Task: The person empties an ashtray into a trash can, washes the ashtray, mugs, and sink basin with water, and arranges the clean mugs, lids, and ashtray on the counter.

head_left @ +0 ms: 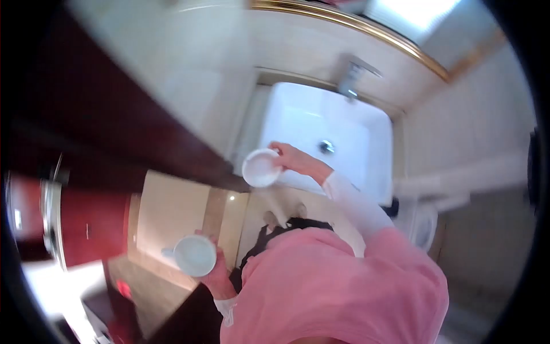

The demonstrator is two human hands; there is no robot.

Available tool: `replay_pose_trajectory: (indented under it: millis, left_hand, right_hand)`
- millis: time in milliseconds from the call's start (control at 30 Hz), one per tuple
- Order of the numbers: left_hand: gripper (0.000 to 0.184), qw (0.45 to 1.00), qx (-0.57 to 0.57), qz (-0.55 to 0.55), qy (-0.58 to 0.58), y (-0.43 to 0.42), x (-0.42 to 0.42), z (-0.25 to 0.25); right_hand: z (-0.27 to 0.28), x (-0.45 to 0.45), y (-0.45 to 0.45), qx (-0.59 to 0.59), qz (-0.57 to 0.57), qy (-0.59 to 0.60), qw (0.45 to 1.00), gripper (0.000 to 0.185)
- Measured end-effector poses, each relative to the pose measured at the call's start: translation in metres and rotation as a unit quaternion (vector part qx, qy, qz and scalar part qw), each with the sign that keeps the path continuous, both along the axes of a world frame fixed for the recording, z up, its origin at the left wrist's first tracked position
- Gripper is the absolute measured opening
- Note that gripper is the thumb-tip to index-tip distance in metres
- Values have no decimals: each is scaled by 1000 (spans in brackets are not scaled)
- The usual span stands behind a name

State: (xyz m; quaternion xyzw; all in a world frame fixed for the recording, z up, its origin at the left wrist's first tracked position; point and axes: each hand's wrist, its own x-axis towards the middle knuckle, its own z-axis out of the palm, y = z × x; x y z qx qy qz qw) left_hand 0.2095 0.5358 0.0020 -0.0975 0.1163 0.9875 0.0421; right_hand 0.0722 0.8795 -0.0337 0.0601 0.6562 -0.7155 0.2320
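My left hand point(218, 279) is wrapped round a white mug point(195, 255), held at the lower left with its mouth towards me. The mug's handle juts out on its left side. Its inside looks pale, and I cannot tell whether it holds liquid. By the sink's near left corner, my right hand point(295, 159) grips the rim of a small round white cup point(261, 168), fingers at its right edge. The inside of this cup also looks pale and a little blurred. The two cups are apart from each other.
A white rectangular sink point(366, 149) with a metal drain point(326, 147) lies in front of me, a chrome faucet point(350, 80) at its back. A gold-framed mirror point(355, 22) is above. A dark red door edge point(114, 103) stands at the left.
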Motion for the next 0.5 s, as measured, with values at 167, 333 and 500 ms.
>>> replay_pose_trajectory:
  millis: [167,333,500]
  left_hand:
    - [59,990,45,-133,-26,57,-11,-6]
    - [61,978,-2,-208,-19,145,-7,5]
    - [63,960,-5,-281,-12,215,16,22]
  right_hand:
    - [-50,53,131,-127,-358,-13,925,56]
    - [-126,65,259,-213,-569,26,794,52]
    - [-146,58,305,-181,-605,24,775,45]
